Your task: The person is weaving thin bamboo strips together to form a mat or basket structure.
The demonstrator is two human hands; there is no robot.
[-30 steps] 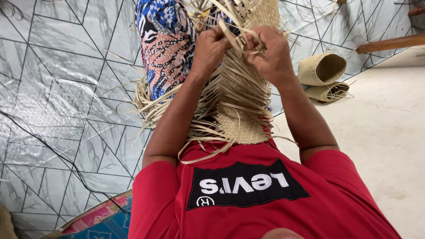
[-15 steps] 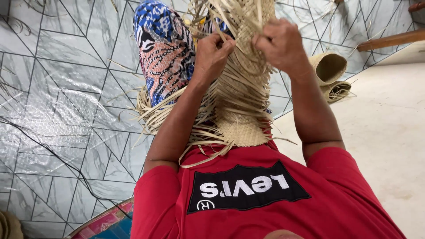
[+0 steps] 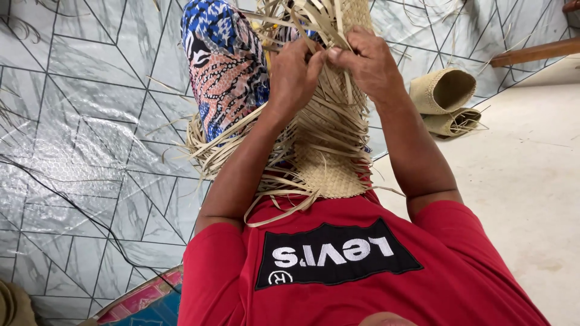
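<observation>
A home floor used as a weaving spot: silvery patterned floor sheet (image 3: 90,139), bare concrete (image 3: 531,181) right, rolled woven mats (image 3: 444,90) far right.

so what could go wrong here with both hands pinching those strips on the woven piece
The loose strips fan out in a tangle below the left hand and right hand, so one could be taken out of order. The thin strips may also split if bent sharply. The woven mat rests unsupported on the lap and could slide.
</observation>
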